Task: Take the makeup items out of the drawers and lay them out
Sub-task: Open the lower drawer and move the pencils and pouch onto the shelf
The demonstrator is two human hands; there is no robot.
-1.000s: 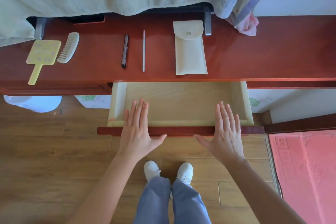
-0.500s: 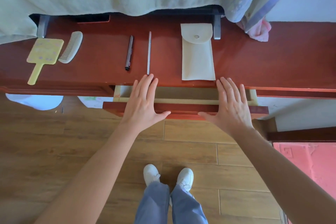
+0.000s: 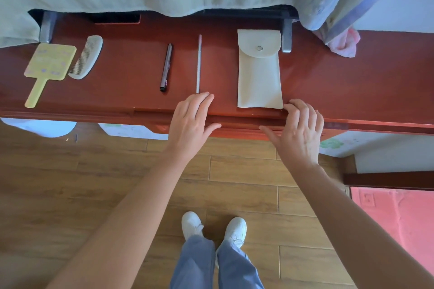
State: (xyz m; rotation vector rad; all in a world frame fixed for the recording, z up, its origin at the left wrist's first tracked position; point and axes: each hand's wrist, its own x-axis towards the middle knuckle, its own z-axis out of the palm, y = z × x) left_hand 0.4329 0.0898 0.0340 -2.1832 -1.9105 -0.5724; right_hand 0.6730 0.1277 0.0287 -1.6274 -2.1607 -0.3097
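Drawer (image 3: 239,128) is seen shut, flush under the front edge of the desk (image 3: 352,82). Left hand (image 3: 190,119) and right hand (image 3: 298,129) are laid against it, fingers relaxed over the edge, nothing grasped. Laid out on top: hand mirror (image 3: 50,63) and comb (image 3: 87,60) at the left end, eyeliner pen (image 3: 166,67) and thin grey stick (image 3: 199,63) mid, snap pouch (image 3: 259,70) at the front edge, just beside the right fingertips.

One hand mirror (image 3: 50,60), one comb (image 3: 86,60), one dark pen (image 3: 166,67), one thin grey stick (image 3: 199,63) and one cream pouch (image 3: 259,77) are lying on one red desktop (image 3: 352,82); two hands, left hand (image 3: 191,122) and right hand (image 3: 297,129), are resting at its edge; two white shoes (image 3: 191,224) (image 3: 236,230) are standing below.
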